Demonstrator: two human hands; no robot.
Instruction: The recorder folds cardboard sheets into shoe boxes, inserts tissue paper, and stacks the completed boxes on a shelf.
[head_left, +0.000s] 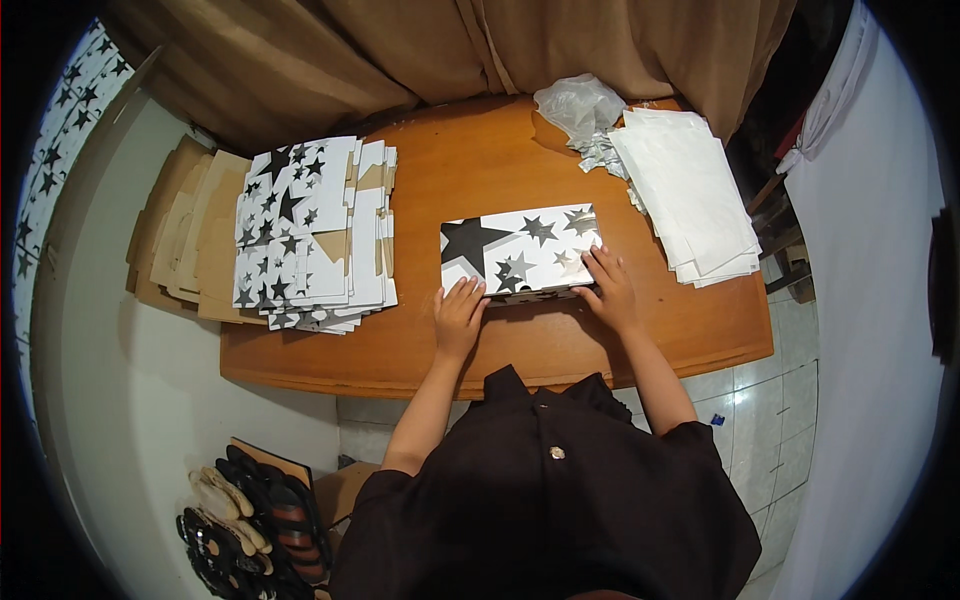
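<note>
A closed cardboard box (520,247), white with black and grey stars, lies on the wooden table in front of me. My left hand (459,314) holds its near left corner, with the fingertips on the lid's edge. At the right end, my right hand (611,287) has its fingers over the top edge and its thumb along the near side. The box sits between both hands, and its underside is hidden.
Flat star-printed box blanks (290,235) are stacked at the table's left, beside brown cardboard sheets (195,225). White paper sheets (690,190) and a crumpled clear plastic bag (580,105) lie at the right. Sandals (245,520) sit low at the left, below the table (420,180).
</note>
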